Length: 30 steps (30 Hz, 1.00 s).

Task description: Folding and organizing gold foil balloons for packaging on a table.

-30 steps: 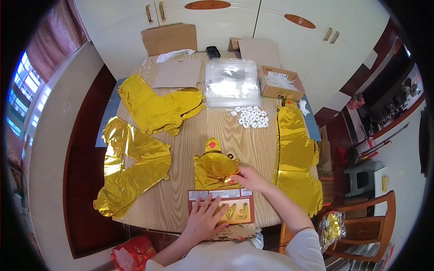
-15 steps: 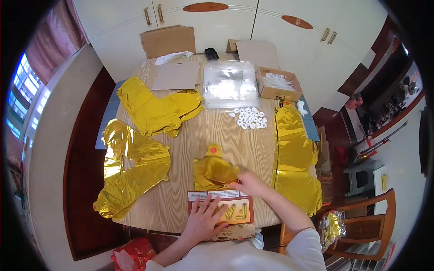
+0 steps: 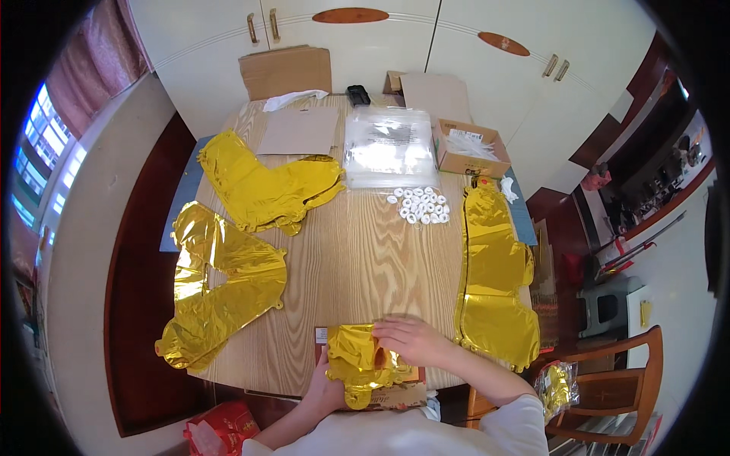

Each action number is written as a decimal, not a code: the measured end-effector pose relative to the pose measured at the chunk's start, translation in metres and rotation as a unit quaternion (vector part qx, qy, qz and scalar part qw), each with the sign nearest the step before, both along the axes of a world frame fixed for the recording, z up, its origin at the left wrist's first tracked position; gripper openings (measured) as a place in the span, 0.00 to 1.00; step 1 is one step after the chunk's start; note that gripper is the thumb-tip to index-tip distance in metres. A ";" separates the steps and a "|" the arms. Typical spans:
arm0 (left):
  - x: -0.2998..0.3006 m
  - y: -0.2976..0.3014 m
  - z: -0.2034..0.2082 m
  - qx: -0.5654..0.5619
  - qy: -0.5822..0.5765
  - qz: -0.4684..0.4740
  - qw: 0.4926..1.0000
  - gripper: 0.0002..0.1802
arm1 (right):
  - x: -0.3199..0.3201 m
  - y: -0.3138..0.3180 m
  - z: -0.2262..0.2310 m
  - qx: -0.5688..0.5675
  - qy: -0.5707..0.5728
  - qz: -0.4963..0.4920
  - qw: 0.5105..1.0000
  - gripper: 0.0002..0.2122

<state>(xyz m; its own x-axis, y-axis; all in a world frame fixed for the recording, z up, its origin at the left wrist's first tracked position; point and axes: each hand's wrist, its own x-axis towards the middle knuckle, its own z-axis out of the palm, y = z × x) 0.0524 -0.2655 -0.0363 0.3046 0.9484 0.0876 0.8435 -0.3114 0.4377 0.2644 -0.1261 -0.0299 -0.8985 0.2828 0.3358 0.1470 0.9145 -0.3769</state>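
At the near edge of a wood-grain desk (image 3: pixel 365 258), a folded gold foil piece (image 3: pixel 351 346) lies over a printed card (image 3: pixel 403 395) — the right hand's (image 3: pixel 414 342) fingers bent over its upper right side, the left hand (image 3: pixel 325 387) at its left, fingers mostly hidden. Whether either grips cannot be told; larger foil sheets (image 3: pixel 498 281) lie on both sides.
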 end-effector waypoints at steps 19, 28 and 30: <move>0.002 0.001 0.005 -0.065 0.047 -0.019 0.997 0.37 | 0.003 -0.006 -0.017 -0.065 0.011 0.068 0.995 0.18; -0.048 -0.007 0.001 0.020 -0.177 0.094 0.980 0.17 | 0.002 -0.007 -0.017 -0.050 0.032 0.065 0.996 0.13; -0.049 0.013 0.025 0.061 -0.128 0.100 0.985 0.18 | 0.001 -0.007 -0.017 -0.051 0.033 0.068 0.996 0.12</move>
